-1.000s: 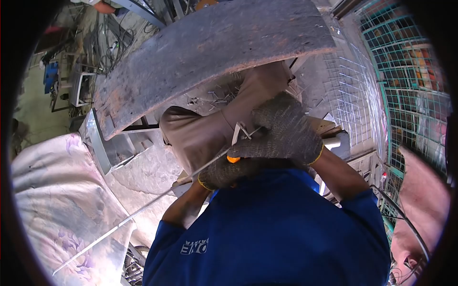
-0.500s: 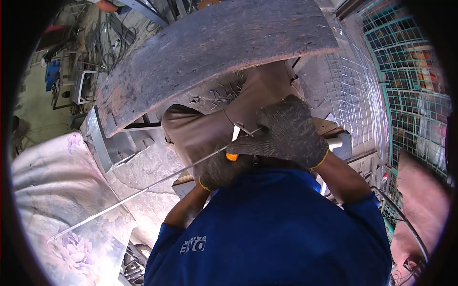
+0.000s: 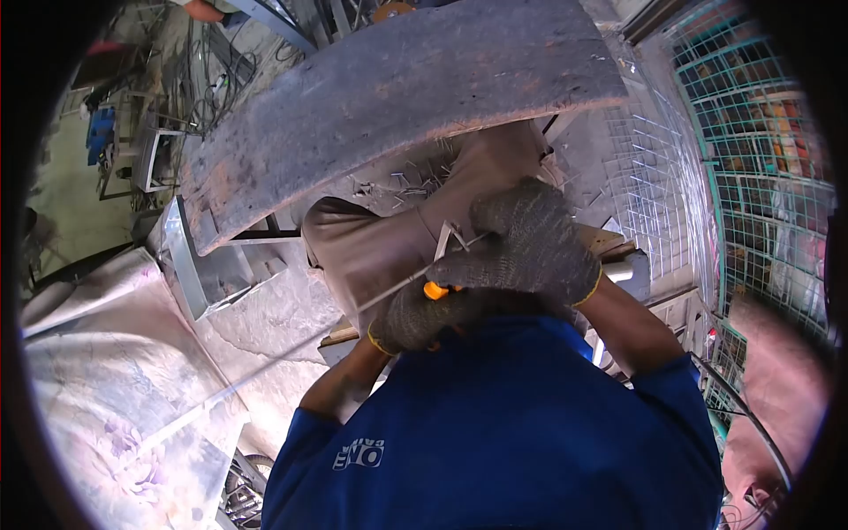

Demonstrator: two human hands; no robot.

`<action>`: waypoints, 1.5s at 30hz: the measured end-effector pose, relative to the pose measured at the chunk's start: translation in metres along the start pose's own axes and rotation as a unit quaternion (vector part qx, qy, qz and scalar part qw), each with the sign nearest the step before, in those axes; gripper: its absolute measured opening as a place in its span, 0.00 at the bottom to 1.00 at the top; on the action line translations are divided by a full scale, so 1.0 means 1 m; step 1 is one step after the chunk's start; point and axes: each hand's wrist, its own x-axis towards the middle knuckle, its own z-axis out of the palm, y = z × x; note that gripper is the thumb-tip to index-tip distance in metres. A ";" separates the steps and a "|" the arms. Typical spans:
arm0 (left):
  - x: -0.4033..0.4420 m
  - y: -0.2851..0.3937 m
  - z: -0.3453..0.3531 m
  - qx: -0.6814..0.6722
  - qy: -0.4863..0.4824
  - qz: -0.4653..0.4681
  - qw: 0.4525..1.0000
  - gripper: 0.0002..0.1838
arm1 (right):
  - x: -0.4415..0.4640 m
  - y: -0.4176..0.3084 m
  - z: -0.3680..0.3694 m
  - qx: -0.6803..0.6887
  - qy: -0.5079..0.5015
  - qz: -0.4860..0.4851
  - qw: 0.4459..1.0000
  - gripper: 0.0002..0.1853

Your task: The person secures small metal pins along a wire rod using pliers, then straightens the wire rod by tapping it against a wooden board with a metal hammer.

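Note:
Both my hands wear dark knitted gloves with yellow cuff edges and are close together over my lap. My right hand (image 3: 530, 243) is closed around one end of a long thin metal rod (image 3: 291, 350). The rod slants down to the left, and its far half is blurred by motion. My left hand (image 3: 415, 320) lies below and left of the right one, its fingers curled around a tool with an orange handle (image 3: 433, 290). A pale flat metal piece (image 3: 442, 240) rises just above the orange part, beside the right thumb. The gloves hide the tool's exact kind.
A worn dark board (image 3: 397, 97) spans the space in front of my knees. Short metal pieces (image 3: 411, 183) litter the floor beneath it. Green wire mesh (image 3: 742, 141) stands at the right, a flowered cloth (image 3: 97, 353) at the left. Another person's arm (image 3: 203, 11) shows at the top.
The rod's far end has swung slightly down and right and is now blurred. My left hand has shifted a little, showing more of its fingers. The other person's arm has moved slightly right.

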 end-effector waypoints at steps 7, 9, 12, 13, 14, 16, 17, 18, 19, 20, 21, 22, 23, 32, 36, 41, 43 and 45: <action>0.022 -0.022 0.002 0.029 0.092 0.238 0.966 0.17 | -0.007 0.001 0.028 0.108 0.051 0.052 0.992 0.25; 0.023 -0.017 0.003 0.087 0.094 0.260 0.957 0.18 | -0.012 0.008 0.047 0.150 0.066 0.044 0.985 0.24; 0.057 -0.077 -0.008 0.157 0.080 0.313 0.933 0.18 | -0.019 0.022 0.065 0.085 0.164 -0.034 0.982 0.22; 0.053 -0.072 -0.009 0.158 0.081 0.313 0.933 0.18 | -0.018 0.021 0.058 0.042 0.167 -0.048 0.984 0.21; 0.045 -0.060 -0.008 0.067 0.108 0.214 0.968 0.17 | -0.017 0.021 0.054 -0.003 0.172 -0.062 0.983 0.21; 0.033 -0.038 -0.004 -0.027 0.133 0.109 0.985 0.17 | -0.021 0.025 0.066 0.124 0.165 -0.030 0.978 0.21; 0.032 -0.026 -0.002 -0.238 0.100 0.149 0.954 0.15 | -0.019 0.023 0.066 0.249 0.154 0.003 0.956 0.21; 0.032 -0.020 -0.003 -0.438 0.064 0.185 0.877 0.13 | -0.018 0.020 0.059 0.249 0.151 -0.002 0.956 0.21; 0.033 -0.023 -0.009 -0.439 0.069 0.188 0.876 0.13 | -0.012 0.010 0.037 0.170 0.106 -0.007 0.980 0.20; 0.035 -0.032 -0.018 -0.237 0.107 0.242 0.935 0.13 | -0.008 0.004 0.026 0.088 0.060 -0.011 0.994 0.19; 0.037 -0.040 -0.025 -0.024 0.140 0.283 0.948 0.13 | -0.007 0.005 0.029 0.089 0.059 -0.014 0.994 0.19; 0.039 -0.047 -0.028 -0.024 0.141 0.284 0.948 0.13 | -0.007 0.006 0.034 0.107 0.054 -0.009 0.993 0.18; 0.041 -0.053 -0.031 -0.039 0.112 0.370 0.922 0.13 | -0.007 0.006 0.036 0.123 0.049 -0.001 0.991 0.17; 0.050 -0.096 -0.044 -0.198 -0.034 0.212 0.956 0.18 | -0.008 0.000 0.028 0.193 0.017 0.070 0.979 0.37; 0.067 -0.137 -0.044 -0.351 -0.089 0.226 0.904 0.20 | -0.012 0.014 0.042 0.282 0.029 0.098 0.954 0.43; 0.061 -0.092 -0.037 -0.131 -0.011 0.235 0.963 0.22 | -0.012 0.002 0.028 0.242 0.134 0.063 0.959 0.57; 0.042 -0.110 -0.046 -0.153 -0.026 0.218 0.963 0.24 | -0.012 0.003 0.028 0.266 0.144 0.050 0.952 0.58; 0.044 -0.116 -0.047 -0.175 -0.040 0.201 0.963 0.25 | -0.012 0.005 0.032 0.291 0.154 0.036 0.943 0.58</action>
